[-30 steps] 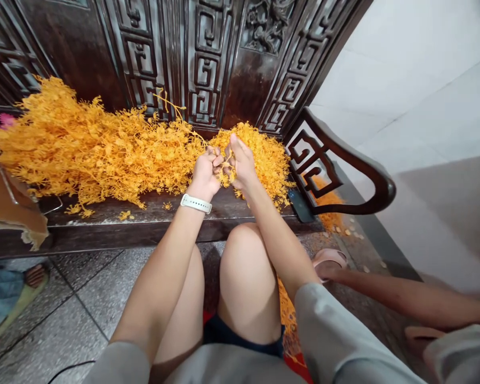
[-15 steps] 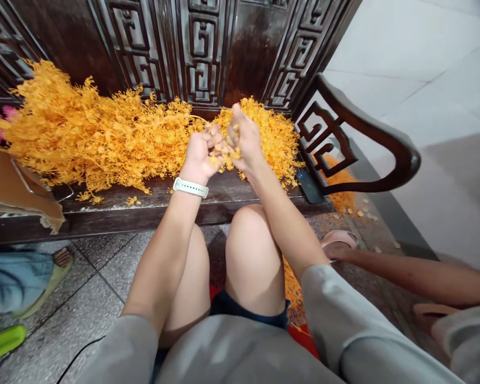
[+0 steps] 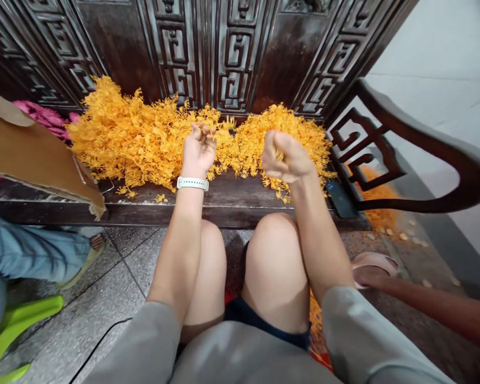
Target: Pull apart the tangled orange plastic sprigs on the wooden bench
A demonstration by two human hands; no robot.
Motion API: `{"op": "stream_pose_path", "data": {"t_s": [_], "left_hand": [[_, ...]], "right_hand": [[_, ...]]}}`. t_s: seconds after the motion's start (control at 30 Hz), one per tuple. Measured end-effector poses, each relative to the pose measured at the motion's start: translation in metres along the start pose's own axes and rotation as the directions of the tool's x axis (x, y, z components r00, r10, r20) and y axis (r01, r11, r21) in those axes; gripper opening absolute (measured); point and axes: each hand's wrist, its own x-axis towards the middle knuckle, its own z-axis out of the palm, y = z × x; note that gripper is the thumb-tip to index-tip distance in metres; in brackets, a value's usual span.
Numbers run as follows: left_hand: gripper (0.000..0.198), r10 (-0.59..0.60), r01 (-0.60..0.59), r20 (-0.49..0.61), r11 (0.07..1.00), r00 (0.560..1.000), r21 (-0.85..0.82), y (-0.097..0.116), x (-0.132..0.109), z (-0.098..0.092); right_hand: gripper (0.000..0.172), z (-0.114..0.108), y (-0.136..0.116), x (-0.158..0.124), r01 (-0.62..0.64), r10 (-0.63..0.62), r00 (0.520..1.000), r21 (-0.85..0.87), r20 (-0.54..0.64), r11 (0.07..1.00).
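Note:
My left hand [image 3: 200, 149], with a pale watch band [image 3: 192, 183] at the wrist, is above the bench front, palm up and fingers curled. A blurred yellow flower sprig [image 3: 229, 124] sticks out at its fingertips. My right hand [image 3: 288, 157] is closed, smeared by motion, and yellow flower pieces [image 3: 279, 154] show between its fingers. Behind the left hand lies a large heap of yellow artificial flowers [image 3: 140, 133]. A smaller yellow heap [image 3: 288, 122] lies behind the right hand, touching the large one.
The dark carved bench [image 3: 240, 194] has a curved armrest [image 3: 424, 205] at right, with a phone [image 3: 341, 200] beside it. A cardboard box [image 3: 32, 154] and pink flowers [image 3: 44, 117] are at left. A green plastic stool [image 3: 20, 330] and two other people's legs flank me. Orange pieces [image 3: 384, 205] lie on the floor.
My hands have moved apart, the right one away to the right with yellow pieces in it. The view has shifted left, showing more of the box and the green stool.

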Motion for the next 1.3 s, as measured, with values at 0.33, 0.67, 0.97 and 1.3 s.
{"op": "stream_pose_path", "data": {"t_s": [0.33, 0.67, 0.97, 1.3], "left_hand": [[0.023, -0.059, 0.063, 0.031, 0.992, 0.998, -0.113, -0.021, -0.015, 0.017], [0.020, -0.095, 0.071, 0.114, 0.977, 0.989, 0.201, -0.071, -0.056, 0.043], [0.013, 0.022, -0.046, 0.186, 0.991, 0.982, 0.126, -0.064, -0.046, 0.036], [0.017, 0.101, -0.111, 0.148, 0.992, 0.984, 0.060, -0.086, -0.051, 0.047]], "right_hand": [[0.050, -0.033, 0.044, 0.050, 0.218, 0.126, 0.726, 0.400, -0.676, 0.890], [0.061, 0.007, 0.048, 0.073, 0.285, -0.209, 0.587, -0.042, -0.782, 0.958], [0.060, 0.006, 0.054, 0.070, 0.241, -0.222, 0.694, -0.070, -0.685, 0.968], [0.053, 0.007, 0.053, 0.078, 0.276, -0.115, 0.630, 0.083, -0.768, 0.958]]}}
